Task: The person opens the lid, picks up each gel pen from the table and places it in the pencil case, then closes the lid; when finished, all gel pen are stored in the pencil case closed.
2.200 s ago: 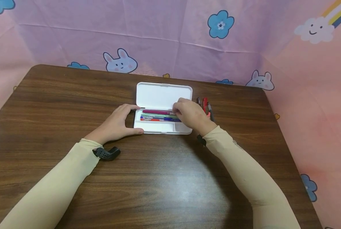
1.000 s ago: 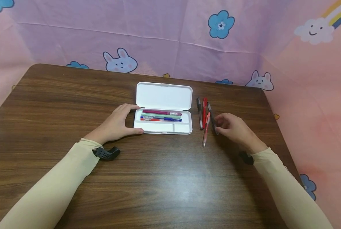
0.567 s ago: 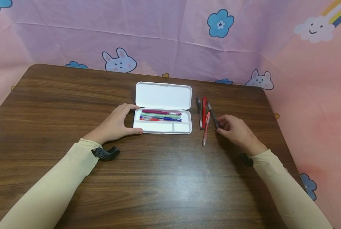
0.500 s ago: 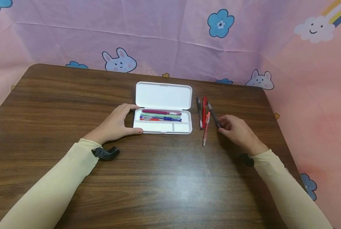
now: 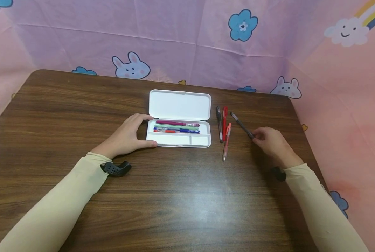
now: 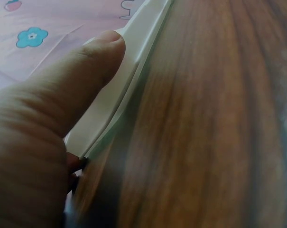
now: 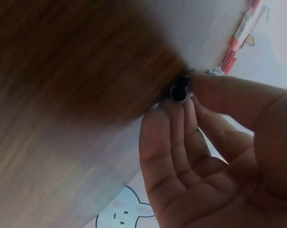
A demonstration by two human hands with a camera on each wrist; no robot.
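- Right of the open pencil case [image 5: 180,105], your right hand [image 5: 271,144] pinches one end of a dark pen [image 5: 242,126], thumb against fingers.
- At the pencil case's left end, your left hand [image 5: 127,138] touches its front and back edges, thumb and forefinger spread.
- Just right of the pencil case, three other pens [image 5: 224,124] lie on the worktop [image 5: 174,192].

an open pencil case [image 5: 171,140] is set on the bench [image 5: 174,203], its lid [image 5: 180,105] laid back at the rear. pens [image 5: 178,123] are laid in the rear compartment [image 5: 205,128]. the case's left end is held by the left hand [image 5: 127,137]. right of the case, three loose pens [image 5: 224,123] are grouped; farther right, another pen [image 5: 241,124] is held by the right hand [image 5: 271,142]. a cloth [image 5: 174,45] is hung behind the bench.
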